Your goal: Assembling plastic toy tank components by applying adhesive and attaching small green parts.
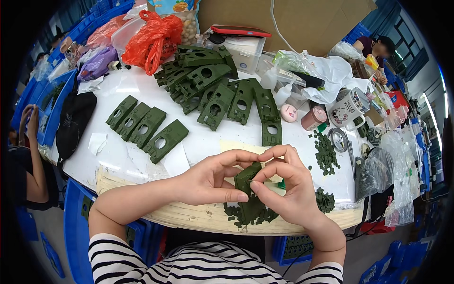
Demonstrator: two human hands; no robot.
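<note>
Over the table's near edge, my left hand [201,182] grips a dark green plastic toy tank hull [247,181], its thumb along the near side and fingers round the far side. My right hand [288,189] is closed at the hull's right side, thumb and fingertips pressed against it. Whether a small part sits under those fingertips is hidden. Small green plastic pieces [232,211] lie scattered beneath my hands. Beyond my left forearm, several hulls [147,128] with round holes lie in a slanted row. A larger heap of hulls [203,75] is piled at the back middle.
More small pieces [326,154] lie right of my hands, with another cluster [325,200] nearer. A mug [347,111], a pink tin [313,118] and tweezers [351,156] stand or lie at right. Red bags [153,40] and a black cap [75,123] are left. Co-workers sit at both sides.
</note>
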